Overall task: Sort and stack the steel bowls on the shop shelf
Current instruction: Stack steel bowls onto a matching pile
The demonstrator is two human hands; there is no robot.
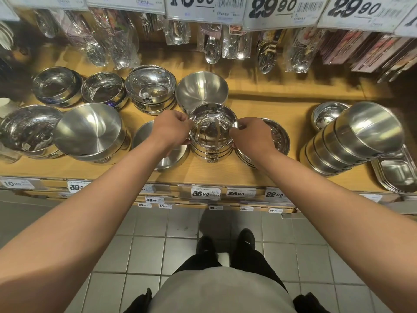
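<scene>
- Closest to the lens are both forearms, reaching forward over the tiled floor (144, 251) to the shelf (266, 109).
- Left grip (172, 128) holds the near-left rim of the top bowl (213, 126), fingers curled at its edge.
- Right grip (251, 134) takes the opposite rim, fingers curled over it too; both are clamped on the same bowl.
- That bowl sits on a short stack (212, 152) of like bowls at mid-shelf, directly between my two grips, so neither hand is nearer.
- Round bowl, so no long axis; its mouth faces up and it looks level and nested, though I cannot tell whether it is fully seated.
- A flat lid or plate (173, 154) lies just left of the stack under my left wrist; shallow dishes (278, 136) lie just right, partly under my right hand.
- A large matte bowl (202, 89) stands just behind the stack.
- Far right, a tall leaning stack (347, 143) tilts toward the shelf edge, well apart from my grips.
- My judgement: the next move turns on letting go evenly, both sides at once, so the top bowl stays centred.
</scene>
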